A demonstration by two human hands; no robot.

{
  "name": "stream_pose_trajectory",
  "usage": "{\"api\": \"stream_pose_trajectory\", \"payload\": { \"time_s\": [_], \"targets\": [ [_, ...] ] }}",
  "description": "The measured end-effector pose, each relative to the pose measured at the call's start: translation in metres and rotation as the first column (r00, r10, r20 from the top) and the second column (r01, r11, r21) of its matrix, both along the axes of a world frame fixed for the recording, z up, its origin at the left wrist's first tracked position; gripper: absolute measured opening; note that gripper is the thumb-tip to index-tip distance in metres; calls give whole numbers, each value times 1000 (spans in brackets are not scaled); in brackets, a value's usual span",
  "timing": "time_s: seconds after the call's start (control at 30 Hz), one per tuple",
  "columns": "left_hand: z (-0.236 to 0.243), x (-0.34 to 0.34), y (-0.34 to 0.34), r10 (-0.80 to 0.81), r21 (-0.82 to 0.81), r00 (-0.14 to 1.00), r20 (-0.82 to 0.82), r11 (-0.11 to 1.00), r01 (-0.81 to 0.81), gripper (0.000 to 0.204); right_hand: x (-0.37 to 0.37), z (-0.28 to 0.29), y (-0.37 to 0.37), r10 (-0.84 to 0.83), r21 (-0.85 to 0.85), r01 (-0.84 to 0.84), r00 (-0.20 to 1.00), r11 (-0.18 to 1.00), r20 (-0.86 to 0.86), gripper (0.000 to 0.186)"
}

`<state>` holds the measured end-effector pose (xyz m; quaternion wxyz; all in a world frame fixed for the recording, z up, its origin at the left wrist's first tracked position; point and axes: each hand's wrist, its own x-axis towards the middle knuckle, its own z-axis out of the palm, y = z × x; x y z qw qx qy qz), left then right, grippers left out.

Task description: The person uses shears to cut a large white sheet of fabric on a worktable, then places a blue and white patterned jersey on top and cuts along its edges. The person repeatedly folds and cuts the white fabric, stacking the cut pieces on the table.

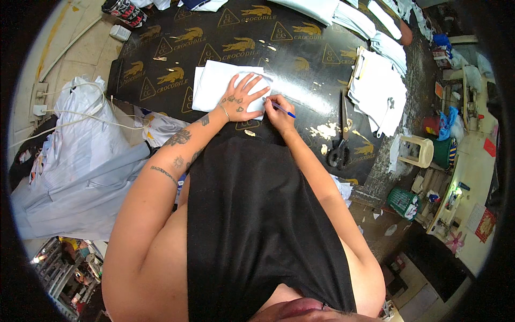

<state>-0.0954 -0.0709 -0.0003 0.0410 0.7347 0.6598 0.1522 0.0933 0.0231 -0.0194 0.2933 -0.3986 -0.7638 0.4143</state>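
A flat, folded piece of white fabric (217,85) lies near the front edge of the black glossy worktop (300,64), whose surface is printed with repeated gold reptile emblems. The left hand (242,96) rests on the cloth, palm down, fingers spread wide and pressing it smooth. The right hand (278,110) is closed around a slim blue pen (283,110), its tip at the cloth's right edge. Well apart to the right, black-handled metal scissors (340,134) lie shut, beside a loose stack of white cut fabric pieces (378,91).
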Motion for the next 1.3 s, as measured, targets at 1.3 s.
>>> {"api": "stream_pose_trajectory", "payload": {
  "time_s": [1.3],
  "targets": [
    [-2,-12,19,-129,-6,991,44,992,130,77,0,-7,1,-24,-113,26,1000,993,19,21]
  ]
}}
